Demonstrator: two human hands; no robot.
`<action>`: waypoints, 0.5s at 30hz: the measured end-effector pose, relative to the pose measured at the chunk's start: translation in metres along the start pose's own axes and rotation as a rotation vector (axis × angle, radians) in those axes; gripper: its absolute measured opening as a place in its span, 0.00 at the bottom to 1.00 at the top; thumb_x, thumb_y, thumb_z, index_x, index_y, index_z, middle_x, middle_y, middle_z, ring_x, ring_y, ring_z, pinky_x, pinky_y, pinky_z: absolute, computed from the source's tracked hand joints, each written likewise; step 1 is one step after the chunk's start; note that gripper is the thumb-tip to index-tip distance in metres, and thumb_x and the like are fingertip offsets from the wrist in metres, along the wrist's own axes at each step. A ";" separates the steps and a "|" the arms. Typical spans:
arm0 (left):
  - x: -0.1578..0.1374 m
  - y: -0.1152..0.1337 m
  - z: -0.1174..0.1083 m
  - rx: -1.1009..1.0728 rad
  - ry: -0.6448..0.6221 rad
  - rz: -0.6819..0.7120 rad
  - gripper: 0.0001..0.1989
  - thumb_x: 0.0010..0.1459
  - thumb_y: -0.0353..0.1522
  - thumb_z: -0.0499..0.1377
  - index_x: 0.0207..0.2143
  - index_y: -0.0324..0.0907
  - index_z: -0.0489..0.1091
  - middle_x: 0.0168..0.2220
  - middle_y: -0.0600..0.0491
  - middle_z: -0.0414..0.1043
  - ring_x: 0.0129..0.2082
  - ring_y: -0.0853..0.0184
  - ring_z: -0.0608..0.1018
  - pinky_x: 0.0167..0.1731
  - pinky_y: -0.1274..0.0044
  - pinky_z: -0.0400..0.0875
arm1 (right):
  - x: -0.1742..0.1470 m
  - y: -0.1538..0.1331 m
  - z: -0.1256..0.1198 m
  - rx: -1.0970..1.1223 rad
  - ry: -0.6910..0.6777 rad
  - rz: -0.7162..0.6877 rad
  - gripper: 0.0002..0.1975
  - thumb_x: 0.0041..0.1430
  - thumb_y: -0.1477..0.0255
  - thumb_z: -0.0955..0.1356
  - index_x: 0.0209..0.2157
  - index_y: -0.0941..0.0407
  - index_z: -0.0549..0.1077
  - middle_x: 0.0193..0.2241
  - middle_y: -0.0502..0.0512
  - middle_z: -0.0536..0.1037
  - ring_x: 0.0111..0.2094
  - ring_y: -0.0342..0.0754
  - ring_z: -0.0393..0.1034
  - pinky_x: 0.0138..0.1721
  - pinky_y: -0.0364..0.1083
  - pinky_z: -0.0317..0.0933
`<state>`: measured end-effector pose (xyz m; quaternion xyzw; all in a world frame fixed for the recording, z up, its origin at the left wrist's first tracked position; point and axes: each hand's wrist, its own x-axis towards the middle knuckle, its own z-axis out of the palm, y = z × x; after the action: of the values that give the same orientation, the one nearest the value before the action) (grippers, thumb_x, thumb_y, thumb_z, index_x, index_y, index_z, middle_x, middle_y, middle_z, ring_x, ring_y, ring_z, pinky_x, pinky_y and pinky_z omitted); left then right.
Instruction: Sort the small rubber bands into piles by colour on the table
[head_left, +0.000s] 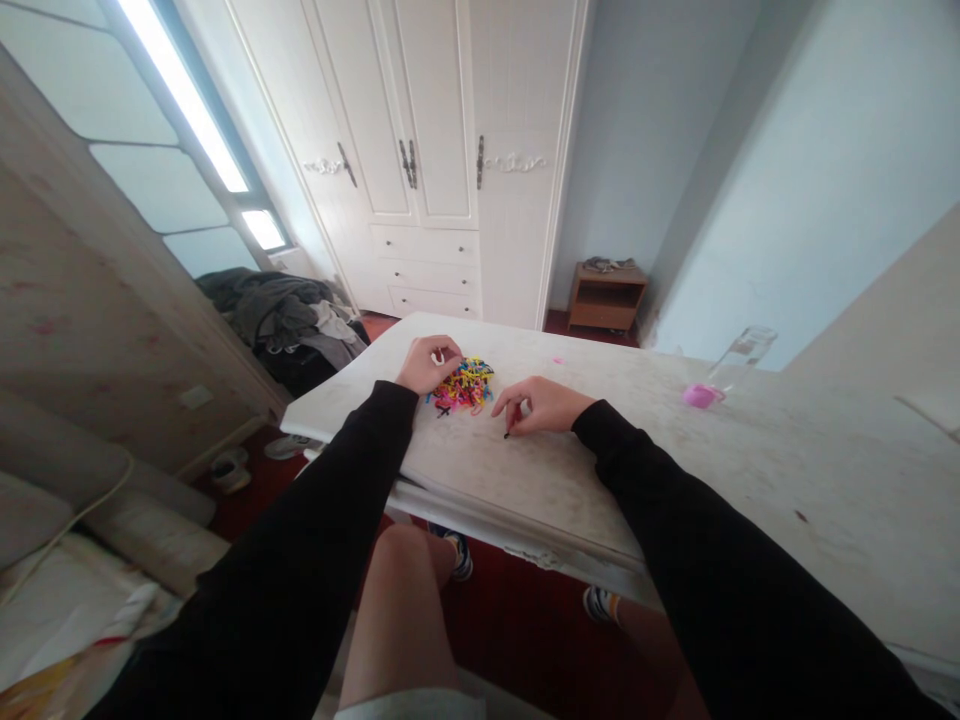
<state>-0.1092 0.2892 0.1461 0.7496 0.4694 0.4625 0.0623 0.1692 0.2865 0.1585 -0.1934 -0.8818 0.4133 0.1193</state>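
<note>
A heap of small, brightly coloured bands, like little hair ties, lies on the white table. At the heap's left edge rests my left hand, its thumb and forefinger curled together over the bands; whatever may be between the fingertips is too small to make out. My right hand is to the right of the heap, low over the tabletop. Its thumb and forefinger pinch a small black band. A darker black band sticks out at the near side of the heap.
A clear bottle lies tilted with a pink cap at the table's right. One pink bit sits near the far edge. Beyond are a white wardrobe, a small brown cabinet and piled clothes.
</note>
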 end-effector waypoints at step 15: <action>0.000 0.003 -0.001 -0.017 -0.004 -0.001 0.07 0.50 0.32 0.60 0.25 0.39 0.76 0.24 0.53 0.76 0.25 0.68 0.74 0.30 0.74 0.67 | -0.015 0.066 -0.040 -0.568 0.793 0.416 0.12 0.54 0.77 0.68 0.38 0.56 0.83 0.43 0.61 0.84 0.51 0.59 0.73 0.60 0.58 0.62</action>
<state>-0.1078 0.2869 0.1485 0.7496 0.4658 0.4650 0.0696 0.2138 0.3460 0.1315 -0.5302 -0.7893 0.0681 0.3020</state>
